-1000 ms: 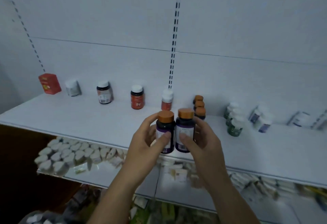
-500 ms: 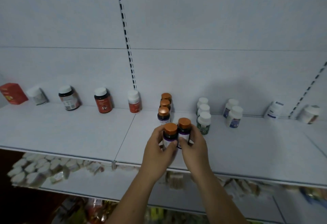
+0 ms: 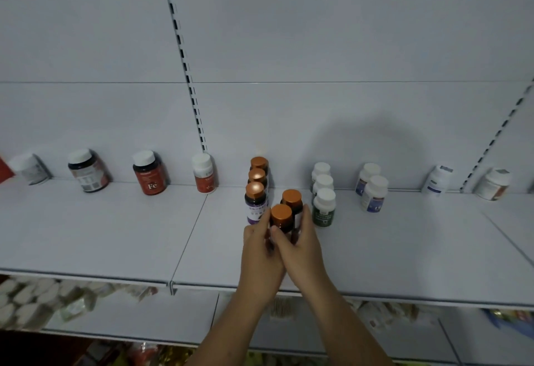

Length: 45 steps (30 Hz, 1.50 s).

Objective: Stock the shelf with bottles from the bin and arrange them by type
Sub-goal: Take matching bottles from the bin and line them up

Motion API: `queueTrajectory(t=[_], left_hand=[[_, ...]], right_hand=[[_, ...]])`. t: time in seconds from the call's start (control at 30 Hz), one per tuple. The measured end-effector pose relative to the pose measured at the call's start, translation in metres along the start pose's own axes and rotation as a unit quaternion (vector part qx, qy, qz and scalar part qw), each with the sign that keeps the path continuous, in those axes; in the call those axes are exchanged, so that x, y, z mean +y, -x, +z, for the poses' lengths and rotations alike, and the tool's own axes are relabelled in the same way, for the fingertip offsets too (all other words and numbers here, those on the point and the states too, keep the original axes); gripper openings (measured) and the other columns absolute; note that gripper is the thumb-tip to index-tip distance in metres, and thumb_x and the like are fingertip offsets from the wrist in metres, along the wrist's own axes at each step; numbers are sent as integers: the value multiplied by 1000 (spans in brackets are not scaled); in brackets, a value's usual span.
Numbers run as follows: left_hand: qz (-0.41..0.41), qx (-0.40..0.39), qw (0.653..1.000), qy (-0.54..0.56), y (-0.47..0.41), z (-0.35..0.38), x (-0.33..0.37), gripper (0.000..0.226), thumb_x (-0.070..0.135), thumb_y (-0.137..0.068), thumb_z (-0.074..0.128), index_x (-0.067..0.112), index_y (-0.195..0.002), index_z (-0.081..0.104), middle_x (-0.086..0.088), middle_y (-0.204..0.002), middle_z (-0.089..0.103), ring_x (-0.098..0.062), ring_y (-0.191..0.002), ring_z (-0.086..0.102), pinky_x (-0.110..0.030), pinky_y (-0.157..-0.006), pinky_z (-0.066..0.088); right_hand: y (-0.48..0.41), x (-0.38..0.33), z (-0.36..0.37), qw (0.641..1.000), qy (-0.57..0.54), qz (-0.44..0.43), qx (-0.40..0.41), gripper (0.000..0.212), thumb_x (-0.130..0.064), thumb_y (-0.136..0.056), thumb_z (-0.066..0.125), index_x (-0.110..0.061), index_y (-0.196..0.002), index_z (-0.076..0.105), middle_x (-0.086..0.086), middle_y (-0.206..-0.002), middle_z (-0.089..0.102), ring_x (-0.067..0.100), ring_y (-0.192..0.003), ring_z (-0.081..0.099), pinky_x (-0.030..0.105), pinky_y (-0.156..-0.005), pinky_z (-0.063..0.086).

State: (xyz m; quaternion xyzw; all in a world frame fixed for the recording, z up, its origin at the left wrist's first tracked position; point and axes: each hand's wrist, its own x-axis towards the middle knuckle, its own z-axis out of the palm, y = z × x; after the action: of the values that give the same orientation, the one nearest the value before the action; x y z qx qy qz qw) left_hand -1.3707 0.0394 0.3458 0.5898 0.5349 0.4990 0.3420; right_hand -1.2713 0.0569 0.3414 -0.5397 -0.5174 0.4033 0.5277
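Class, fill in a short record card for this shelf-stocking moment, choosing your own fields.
held pair: two orange-capped bottles, one behind the other
left hand: grips the held pair from the left
right hand: grips the held pair from the right
matching row: three orange-capped bottles, just left of the held pair
green-label row: three white-capped bottles, to the right
shelf: white; whether the held pair rests on it is hidden

Back panel (image 3: pixel 318 33): white, horizontal seam | left slotted upright (image 3: pixel 186 68), right slotted upright (image 3: pixel 494 140): black slots | shelf (image 3: pixel 101 235): white boards | lower shelf (image 3: pixel 138 316): blurred goods | light: dim, round shadow (image 3: pixel 367 146) on panel
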Motion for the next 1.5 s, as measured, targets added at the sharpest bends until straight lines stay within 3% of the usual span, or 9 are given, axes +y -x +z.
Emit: queueTrajectory(t=[0.1, 0.3, 0.37, 0.5, 0.67, 0.97, 1.23, 1.37, 1.5], left_hand=[[-10, -18, 999, 27, -11, 0, -7, 57, 21, -102, 68, 39, -152, 49, 7, -135, 65, -8, -127, 62, -33, -107, 54], [8, -45, 998, 49, -12, -12, -5, 48, 7, -105, 58, 29, -148, 55, 13, -136, 67, -3, -125, 63, -18, -102, 52], [27, -15, 999, 41, -14, -21, -3, 44, 4, -105, 56, 28, -141, 60, 14, -130, 69, -2, -121, 64, -11, -97, 49], [17, 87, 995, 36, -37, -50, -8, 28, 19, -107, 56, 32, -130, 63, 19, -127, 66, 7, -118, 60, -8, -94, 49], [-125, 31, 988, 89, -96, -70, -25, 54, 61, -105, 44, 39, -154, 44, 12, -161, 45, -10, -148, 43, -44, -126, 33], [-210, -161, 937, 229, -140, -51, -22, 66, 62, -109, 14, 27, -151, 50, -1, -154, 56, -19, -138, 54, -44, -123, 33], [-228, -163, 935, 218, -150, -45, -34, 53, 61, -109, 20, 36, -125, 63, 11, -126, 71, -12, -122, 63, -41, -114, 41], [-220, -163, 935, 225, -149, -44, -38, 51, 61, -109, 21, 38, -125, 63, 13, -124, 72, -12, -123, 63, -44, -119, 39], [-179, -123, 962, 166, -140, -60, -22, 65, 67, -107, 28, 29, -156, 46, 13, -157, 47, -10, -146, 42, -47, -128, 28]], right_hand=[[-17, -4, 6, 1000, -6, -2, 25, 55, -17, -96, 68, -29, -145, 47, -10, -129, 67, 4, -118, 65, 22, -98, 55], [-49, -5, 16, 998, -14, 10, 66, 47, -14, -95, 66, -33, -135, 52, -14, -120, 67, 3, -111, 66, 28, -94, 56], [-58, -6, 20, 997, -19, 12, 74, 44, -12, -93, 66, -27, -133, 55, -9, -115, 68, 8, -106, 67, 36, -94, 57], [-76, -14, 22, 997, -18, 22, 73, 46, -11, -91, 67, -23, -135, 57, -8, -117, 68, 1, -106, 63, 19, -83, 47], [-96, -20, 20, 997, -23, 50, 46, 42, -7, -91, 62, -33, -123, 57, -16, -103, 67, 5, -99, 63, 21, -77, 44], [-107, -21, 23, 994, -78, 78, -21, 52, -3, -94, 57, -37, -133, 57, -11, -117, 71, 9, -111, 65, 24, -84, 50], [-113, -17, 27, 992, -84, 89, -40, 58, -17, -93, 62, -41, -144, 50, -4, -127, 71, 21, -120, 66, 46, -104, 53], [-109, -29, 26, 990, -69, 114, -34, 58, -25, -102, 57, -38, -155, 36, 1, -143, 62, 26, -129, 60, 34, -91, 50], [-91, -50, 21, 995, -27, 94, -16, 64, -32, -109, 47, -28, -165, 16, -5, -154, 45, 19, -140, 44, 24, -102, 33]])
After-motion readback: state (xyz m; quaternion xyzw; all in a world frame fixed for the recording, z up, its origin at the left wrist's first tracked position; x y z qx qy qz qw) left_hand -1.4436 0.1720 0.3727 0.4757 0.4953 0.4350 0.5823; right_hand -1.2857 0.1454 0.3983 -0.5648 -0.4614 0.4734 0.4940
